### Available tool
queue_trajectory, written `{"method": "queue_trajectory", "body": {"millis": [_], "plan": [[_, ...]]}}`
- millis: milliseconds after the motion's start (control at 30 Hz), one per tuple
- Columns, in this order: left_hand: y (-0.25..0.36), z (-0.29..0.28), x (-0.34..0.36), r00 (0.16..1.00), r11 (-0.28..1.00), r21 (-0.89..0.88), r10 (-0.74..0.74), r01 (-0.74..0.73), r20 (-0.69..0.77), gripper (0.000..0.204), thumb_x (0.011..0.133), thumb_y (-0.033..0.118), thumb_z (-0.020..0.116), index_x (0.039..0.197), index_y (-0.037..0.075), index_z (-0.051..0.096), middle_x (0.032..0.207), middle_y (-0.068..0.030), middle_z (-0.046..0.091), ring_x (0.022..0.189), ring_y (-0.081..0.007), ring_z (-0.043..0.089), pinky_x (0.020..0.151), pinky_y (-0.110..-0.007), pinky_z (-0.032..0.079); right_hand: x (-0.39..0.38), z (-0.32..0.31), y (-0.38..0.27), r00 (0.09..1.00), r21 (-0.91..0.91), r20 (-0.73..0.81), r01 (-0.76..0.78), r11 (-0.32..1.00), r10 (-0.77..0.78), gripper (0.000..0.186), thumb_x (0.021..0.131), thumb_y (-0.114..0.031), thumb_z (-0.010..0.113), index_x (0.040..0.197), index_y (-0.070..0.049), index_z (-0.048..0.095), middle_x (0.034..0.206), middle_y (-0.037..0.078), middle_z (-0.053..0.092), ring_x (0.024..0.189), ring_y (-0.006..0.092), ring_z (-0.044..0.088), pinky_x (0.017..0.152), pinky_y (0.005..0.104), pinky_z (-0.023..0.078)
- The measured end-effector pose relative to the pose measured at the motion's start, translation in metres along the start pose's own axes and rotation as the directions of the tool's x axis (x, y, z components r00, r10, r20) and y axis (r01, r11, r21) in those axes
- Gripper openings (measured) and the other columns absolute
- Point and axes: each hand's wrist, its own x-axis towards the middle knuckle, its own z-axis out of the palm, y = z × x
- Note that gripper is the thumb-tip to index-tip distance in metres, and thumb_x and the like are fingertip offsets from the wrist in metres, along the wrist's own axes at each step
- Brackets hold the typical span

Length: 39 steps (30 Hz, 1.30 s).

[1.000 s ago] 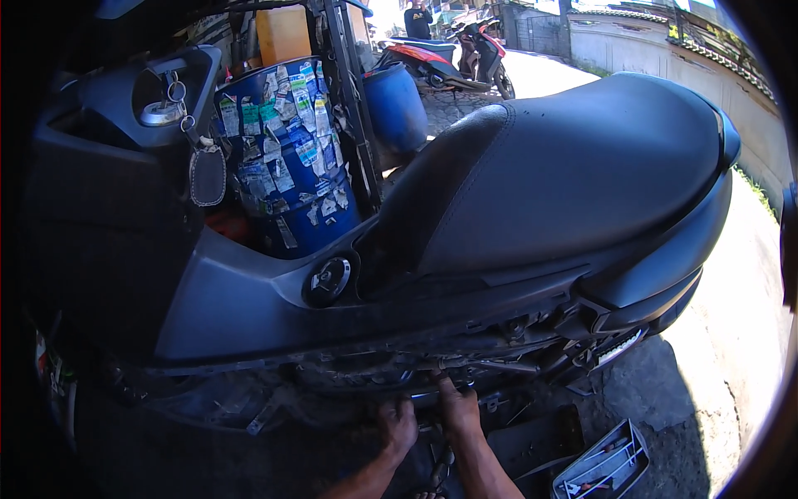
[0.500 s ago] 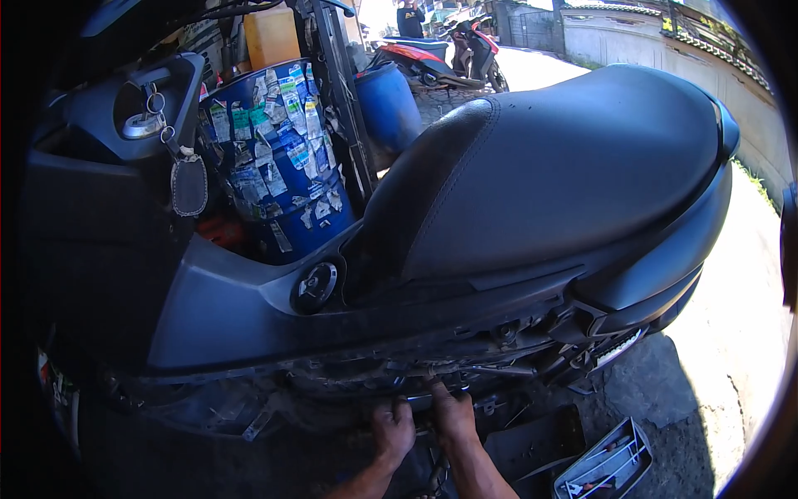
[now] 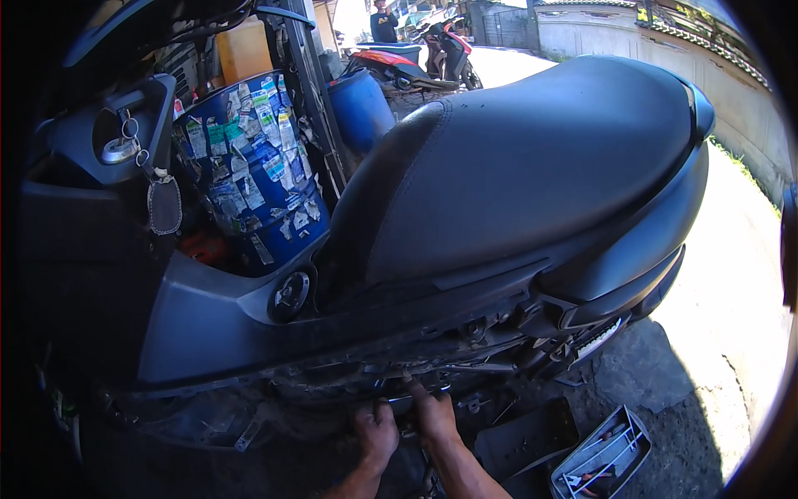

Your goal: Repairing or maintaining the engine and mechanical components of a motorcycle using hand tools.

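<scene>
A dark motor scooter (image 3: pixel 465 224) stands side-on before me, and mechanical parts (image 3: pixel 490 337) show along its lower side. My left hand (image 3: pixel 378 434) is closed at that lower edge, thumb uppermost; I cannot make out what it grips. Close to its right, my right hand (image 3: pixel 435 416) reaches up against the parts, its fingers bent and partly hidden. Between the two hands shows a short shiny metal bar (image 3: pixel 402 399). Shadow hides whether either hand holds it.
On the ground at my right lies a grey tray (image 3: pixel 603 453) with tools in it, beside a dark flat panel (image 3: pixel 528 437). A key with a fob (image 3: pixel 165 206) hangs from the ignition. Behind the scooter stand a label-covered blue drum (image 3: pixel 249 166) and a plain blue barrel (image 3: pixel 362 108).
My view has shifted slightly, so the scooter and both hands appear farther left. The hands keep nearly the same place and pose against the scooter's lower side.
</scene>
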Motion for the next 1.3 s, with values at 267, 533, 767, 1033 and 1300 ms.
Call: {"method": "queue_trajectory", "body": {"millis": [267,533,767,1033,1300], "plan": [[-0.009,0.003,0.002,0.999,0.998,-0.059,-0.011,0.008,-0.039,0.023,0.090,0.011,0.047,0.069,0.003,0.053,0.060,0.0031,0.046,0.054,-0.0061,0.039,0.048,-0.030,0.031,-0.001,0.002,-0.003,0.999,-0.045,-0.039,-0.030,0.999,0.029,0.030,0.086,-0.029,0.069,0.089,-0.001,0.062,0.060,0.002,0.048,0.045,0.0146,0.048,0.042,0.0306,0.039],[-0.008,0.000,0.002,1.000,1.000,-0.008,-0.016,0.016,-0.026,0.021,0.089,0.011,0.047,0.071,0.002,0.055,0.063,0.0019,0.048,0.057,-0.0069,0.041,0.050,-0.031,0.033,0.001,0.002,0.002,0.999,-0.016,-0.017,-0.029,0.999,0.028,0.033,0.086,-0.031,0.069,0.095,0.000,0.061,0.062,0.002,0.048,0.048,0.0145,0.049,0.044,0.0308,0.041],[-0.028,0.000,0.003,0.994,0.995,-0.082,-0.070,0.064,-0.081,0.020,0.089,0.013,0.047,0.072,0.006,0.053,0.061,0.0026,0.045,0.053,-0.0076,0.041,0.047,-0.028,0.032,-0.007,-0.005,0.001,0.999,0.008,0.045,-0.010,1.000,0.010,0.036,0.086,-0.031,0.069,0.098,0.001,0.059,0.068,0.003,0.051,0.053,0.0152,0.052,0.049,0.0307,0.045],[-0.033,-0.004,0.004,0.955,0.894,-0.346,-0.232,0.284,0.184,0.028,0.093,0.020,0.041,0.066,0.014,0.040,0.056,0.0022,0.037,0.045,-0.0079,0.035,0.039,-0.026,0.023,0.007,-0.017,0.037,0.992,0.497,0.100,0.020,0.868,-0.080,0.040,0.094,-0.040,0.053,0.105,-0.001,0.055,0.079,0.006,0.056,0.066,0.0203,0.057,0.057,0.0357,0.049],[-0.031,-0.011,0.002,0.904,0.832,-0.362,-0.347,0.420,0.251,0.032,0.094,0.022,0.041,0.063,0.014,0.040,0.055,0.0017,0.038,0.045,-0.0085,0.035,0.039,-0.026,0.024,0.030,-0.035,0.039,0.986,0.401,-0.112,0.160,0.902,-0.126,0.029,0.098,-0.029,0.047,0.093,-0.002,0.057,0.069,0.005,0.051,0.059,0.0181,0.054,0.055,0.0330,0.047]]}}
